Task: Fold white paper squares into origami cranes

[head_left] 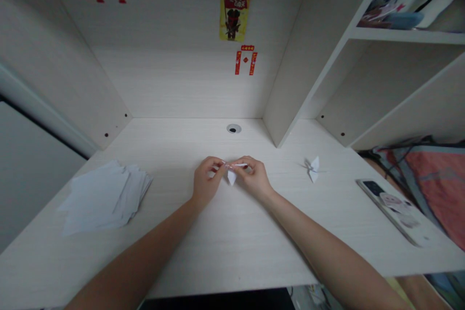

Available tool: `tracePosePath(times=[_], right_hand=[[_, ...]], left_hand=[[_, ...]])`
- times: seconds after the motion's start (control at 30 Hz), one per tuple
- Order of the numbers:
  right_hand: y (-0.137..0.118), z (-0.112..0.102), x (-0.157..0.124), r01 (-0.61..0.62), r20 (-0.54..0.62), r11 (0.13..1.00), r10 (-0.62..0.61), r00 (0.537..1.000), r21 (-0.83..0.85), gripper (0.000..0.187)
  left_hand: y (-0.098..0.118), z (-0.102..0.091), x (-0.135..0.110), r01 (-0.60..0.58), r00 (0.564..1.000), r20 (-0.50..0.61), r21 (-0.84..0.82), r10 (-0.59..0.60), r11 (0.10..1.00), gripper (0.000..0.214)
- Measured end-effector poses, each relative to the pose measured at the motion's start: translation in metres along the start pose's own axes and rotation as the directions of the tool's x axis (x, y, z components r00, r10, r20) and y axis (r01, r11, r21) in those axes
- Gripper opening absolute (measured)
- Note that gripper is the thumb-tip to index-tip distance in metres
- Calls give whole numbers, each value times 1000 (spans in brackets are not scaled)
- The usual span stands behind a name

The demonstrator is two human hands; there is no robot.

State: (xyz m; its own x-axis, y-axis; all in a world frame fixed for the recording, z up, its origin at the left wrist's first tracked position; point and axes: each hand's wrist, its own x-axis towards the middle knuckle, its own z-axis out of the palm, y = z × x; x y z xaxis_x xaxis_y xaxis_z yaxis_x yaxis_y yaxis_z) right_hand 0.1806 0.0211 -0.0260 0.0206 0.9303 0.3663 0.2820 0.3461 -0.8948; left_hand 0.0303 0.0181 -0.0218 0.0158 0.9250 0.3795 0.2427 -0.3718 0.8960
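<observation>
Sheets (96,193) at 8 o'clock of view ctr. L hand (206,180) at 7, fingertips pinching folded paper (231,178) at 6; R hand (256,179) at 5, pinching same. Prob. v. light, creases/tears easily; grip gently w/ fingertips at folded edges. Folded figure (313,169) at 4.

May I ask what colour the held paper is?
The folded paper is white, in the head view.

one head-worn view, facing forward and down
i look from above the near edge of the surface (221,252), forearms (148,256) at the bottom; the left hand (208,179) and right hand (257,175) sit fairly close, just below mid-frame. my wide view takes in the back panel (174,68) up top and the phone (394,210) at right.
</observation>
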Motion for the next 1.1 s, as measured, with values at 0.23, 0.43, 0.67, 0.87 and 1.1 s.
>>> tracePosePath(times=[0.23, 0.43, 0.67, 0.87, 1.1], right_hand=[[7, 0, 2, -218, 65, 937, 208, 976, 272, 24], [7, -4, 7, -239, 13, 882, 255, 967, 407, 33], [7, -5, 7, -218, -11, 906, 238, 971, 363, 22], [10, -5, 7, -199, -16, 915, 218, 976, 351, 22], [12, -6, 8, -165, 5, 956, 169, 986, 241, 24]], left_hand=[[-8, 2, 4, 127, 991, 54, -88, -123, 988, 16], [-12, 2, 9, 204, 979, 17, -169, -204, 964, 19], [-9, 2, 10, 239, 971, 66, -164, -231, 957, 21], [-7, 5, 8, 246, 962, 165, -161, -220, 956, 23], [-10, 3, 9, 216, 971, 133, -137, -199, 967, 23]])
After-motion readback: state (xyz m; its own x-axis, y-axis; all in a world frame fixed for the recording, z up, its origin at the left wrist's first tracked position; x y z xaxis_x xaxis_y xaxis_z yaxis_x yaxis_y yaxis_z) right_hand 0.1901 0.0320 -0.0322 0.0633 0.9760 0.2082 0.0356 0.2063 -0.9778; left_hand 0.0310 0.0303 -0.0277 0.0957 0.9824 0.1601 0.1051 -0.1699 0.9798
